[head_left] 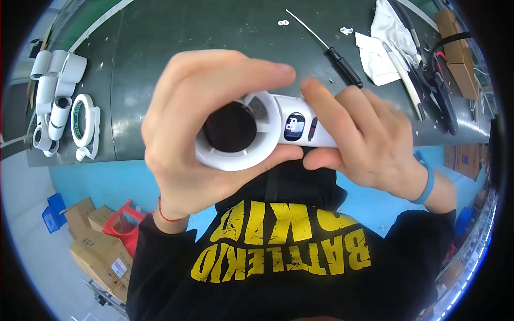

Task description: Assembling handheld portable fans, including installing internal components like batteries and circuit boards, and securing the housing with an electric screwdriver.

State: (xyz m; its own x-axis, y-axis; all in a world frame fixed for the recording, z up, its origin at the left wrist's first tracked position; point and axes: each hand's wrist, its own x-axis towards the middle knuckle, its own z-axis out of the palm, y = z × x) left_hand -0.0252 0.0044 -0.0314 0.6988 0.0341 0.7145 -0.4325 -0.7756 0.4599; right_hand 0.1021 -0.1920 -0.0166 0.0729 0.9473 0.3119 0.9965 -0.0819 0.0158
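Between my two hands is a white handheld fan (272,134), held up above the near edge of the dark table. It has a round white ring with a dark disc in its middle, and a small lit display sits on its handle. My left hand (179,120) curls around the ring, thumb below and fingers over the top. On the handle, my right hand (375,134) is closed, with its forefinger above and thumb below. The far end of the handle is hidden behind the right fingers.
A black-handled screwdriver (342,65) lies beyond my right hand, near a white cloth (377,59) and dark tools (439,88). At the left stand several white cylindrical parts (47,91) and a white ring with green inside (82,120). Cardboard boxes (101,257) and a red stool (124,227) are below.
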